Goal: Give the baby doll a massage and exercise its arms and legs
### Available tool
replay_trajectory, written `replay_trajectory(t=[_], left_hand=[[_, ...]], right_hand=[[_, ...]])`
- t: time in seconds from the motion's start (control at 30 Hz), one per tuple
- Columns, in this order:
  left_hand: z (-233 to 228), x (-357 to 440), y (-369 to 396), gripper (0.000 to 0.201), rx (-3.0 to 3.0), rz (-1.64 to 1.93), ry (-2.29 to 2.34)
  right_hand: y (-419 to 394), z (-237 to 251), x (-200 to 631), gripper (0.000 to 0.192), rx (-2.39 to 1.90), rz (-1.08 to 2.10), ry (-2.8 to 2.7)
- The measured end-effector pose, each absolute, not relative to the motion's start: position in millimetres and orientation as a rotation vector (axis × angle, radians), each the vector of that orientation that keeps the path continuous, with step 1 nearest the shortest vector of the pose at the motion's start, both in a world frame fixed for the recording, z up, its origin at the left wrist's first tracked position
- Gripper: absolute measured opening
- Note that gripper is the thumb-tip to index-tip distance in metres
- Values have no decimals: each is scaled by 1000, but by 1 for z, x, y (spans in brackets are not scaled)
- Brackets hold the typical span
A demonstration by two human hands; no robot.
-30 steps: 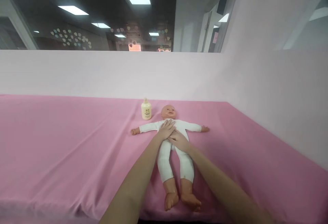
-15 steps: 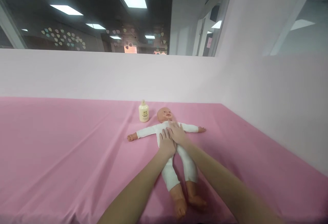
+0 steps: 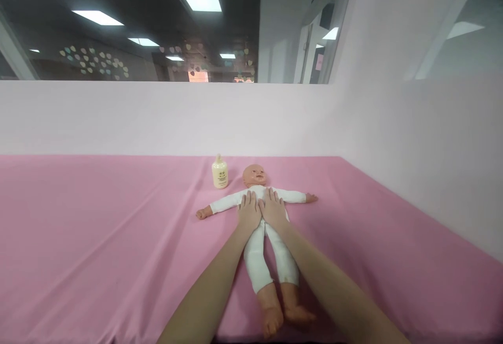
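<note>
A plastic baby doll in a white one-piece suit (image 3: 271, 257) lies on its back near the middle of the pink cloth-covered counter (image 3: 98, 239); its long axis runs away from the camera, bald head at the far end toward the wall, bare feet at the near edge and tipped slightly to the right; both sleeved arms are spread straight out to either side, so the body makes a cross. The left hand (image 3: 249, 211) lies flat and open on the doll's chest, fingers extended toward the head; the right hand (image 3: 272, 210) lies flat and open just beside it, the two touching along their inner edges; neither grips anything; both forearms reach in from the lower edge over the doll's legs and hide part of the torso.

The pink cloth shows long soft creases and covers the counter up to a pale pink wall (image 3: 118, 118) at the back and another on the right; above the back wall a dark window (image 3: 129, 29) reflects ceiling light panels and rows of small heart shapes.

A small cream plastic bottle with a printed face label (image 3: 220, 172) stands upright just left of the doll's head, apart from it and clear of both hands.
</note>
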State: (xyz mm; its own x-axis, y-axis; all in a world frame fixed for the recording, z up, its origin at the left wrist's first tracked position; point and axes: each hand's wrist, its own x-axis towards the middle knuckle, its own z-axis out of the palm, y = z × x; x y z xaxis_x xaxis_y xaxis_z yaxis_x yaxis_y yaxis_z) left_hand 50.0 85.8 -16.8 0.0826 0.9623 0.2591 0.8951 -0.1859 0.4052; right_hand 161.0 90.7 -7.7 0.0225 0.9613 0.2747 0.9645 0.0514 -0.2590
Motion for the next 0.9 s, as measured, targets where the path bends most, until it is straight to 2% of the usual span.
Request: replay_trajectory(t=[0.27, 0.37, 0.53, 0.63, 0.77, 0.9], left_hand=[[-21, 50, 110, 59, 2202, 749, 2078], [-21, 51, 108, 60, 2329, 731, 1974], [-25, 50, 112, 52, 2433, 712, 1803], [-28, 44, 120, 57, 2262, 738, 1930], [-30, 22, 132, 73, 2075, 615, 2122], [-34, -9, 131, 67, 2119, 521, 2256]], right_hand=[[72, -19, 160, 62, -1951, -14, -2066], [76, -16, 166, 62, -1955, 65, -2088], [95, -4, 181, 54, -1718, 141, -2241], [108, 1, 187, 56, -1882, 250, -2068], [117, 0, 199, 73, -2076, 315, -1904], [112, 5, 225, 72, -2200, 319, -1826]])
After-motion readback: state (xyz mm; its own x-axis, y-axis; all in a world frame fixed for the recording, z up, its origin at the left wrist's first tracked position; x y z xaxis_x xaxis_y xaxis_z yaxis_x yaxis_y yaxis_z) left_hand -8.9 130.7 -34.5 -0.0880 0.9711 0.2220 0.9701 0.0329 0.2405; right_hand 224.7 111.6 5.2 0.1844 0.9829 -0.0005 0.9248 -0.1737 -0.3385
